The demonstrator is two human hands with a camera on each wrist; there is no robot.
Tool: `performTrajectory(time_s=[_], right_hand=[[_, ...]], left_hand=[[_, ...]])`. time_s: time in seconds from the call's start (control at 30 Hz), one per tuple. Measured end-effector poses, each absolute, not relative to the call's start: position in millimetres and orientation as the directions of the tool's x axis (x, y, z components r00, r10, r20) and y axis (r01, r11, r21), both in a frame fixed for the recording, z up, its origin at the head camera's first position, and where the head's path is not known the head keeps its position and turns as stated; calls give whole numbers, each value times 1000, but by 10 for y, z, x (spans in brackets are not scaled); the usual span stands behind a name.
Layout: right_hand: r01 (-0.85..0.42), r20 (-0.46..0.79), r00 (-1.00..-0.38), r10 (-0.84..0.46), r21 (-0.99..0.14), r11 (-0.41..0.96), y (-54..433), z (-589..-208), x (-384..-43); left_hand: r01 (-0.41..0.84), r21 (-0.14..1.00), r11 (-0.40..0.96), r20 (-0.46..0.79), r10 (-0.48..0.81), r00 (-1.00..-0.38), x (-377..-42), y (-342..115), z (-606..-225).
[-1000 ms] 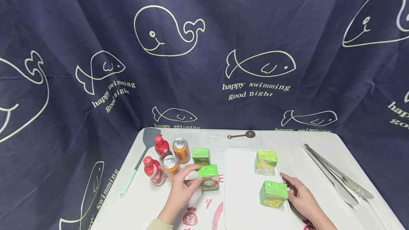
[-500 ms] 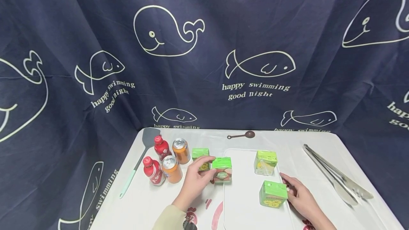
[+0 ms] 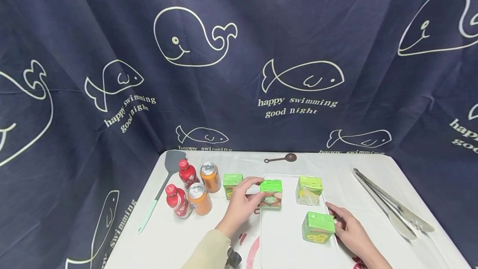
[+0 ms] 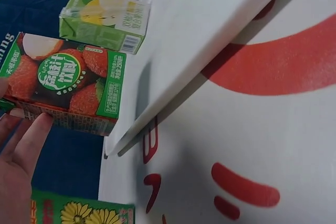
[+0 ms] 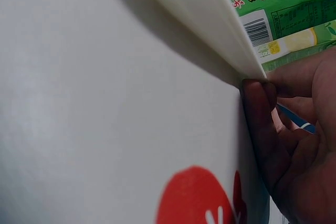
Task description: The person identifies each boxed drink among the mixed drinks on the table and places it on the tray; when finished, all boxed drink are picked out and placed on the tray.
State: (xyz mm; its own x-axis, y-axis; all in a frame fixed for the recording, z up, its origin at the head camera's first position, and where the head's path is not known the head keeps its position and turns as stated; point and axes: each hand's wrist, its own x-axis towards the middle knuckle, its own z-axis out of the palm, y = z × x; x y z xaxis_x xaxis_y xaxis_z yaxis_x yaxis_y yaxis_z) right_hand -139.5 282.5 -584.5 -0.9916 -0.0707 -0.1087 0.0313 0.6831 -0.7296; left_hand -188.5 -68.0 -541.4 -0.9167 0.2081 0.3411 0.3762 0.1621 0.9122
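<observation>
In the head view my left hand (image 3: 244,202) grips a lychee juice box (image 3: 271,194) by its left side, over the far left part of a flat white board (image 3: 284,240). Strawberry-like lychees and a green label show on the box's front in the left wrist view. My right hand (image 3: 349,225) pinches the board's right edge; in the right wrist view thumb and fingers (image 5: 257,103) meet at that edge. Beside it on the board stands a green juice box with yellow flowers (image 3: 318,227). A yellow-green pear juice box (image 3: 309,190) stands behind that one.
Left of the board are another green flower juice box (image 3: 231,185), two orange cans (image 3: 199,199) and two red bottles (image 3: 178,202). A spatula (image 3: 160,190) lies at far left, a brown spoon (image 3: 285,158) at the back, metal tongs (image 3: 392,202) at right.
My left hand has carried the lychee juice box right and slightly back, from beside the cans to over the board. The right hand has stayed at the board's edge.
</observation>
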Motion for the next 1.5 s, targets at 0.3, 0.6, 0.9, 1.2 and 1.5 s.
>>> performTrajectory(time_s=[0.3, 0.6, 0.9, 1.2, 1.5], right_hand=[[57, -130, -990, -57, -732, 679, 2814, -5832, -1394], [62, -128, -991, -48, -734, 676, 2795, -5836, -1387], [63, -131, -990, -46, -719, 692, 2793, -5838, -1392], [67, -136, -990, -48, -726, 685, 2793, -5811, -1394], [67, -139, -989, -50, -721, 689, 2785, -5801, -1387]], left_hand=[[377, 902, 212, 337, 201, -920, -1981, -540, -5458], [368, 902, 226, 331, 184, -925, -2064, -443, -5533], [344, 908, 238, 306, 184, -934, -2129, -440, -5565], [323, 918, 228, 286, 179, -941, -2127, -438, -5552], [320, 923, 212, 285, 180, -941, -2120, -441, -5558]])
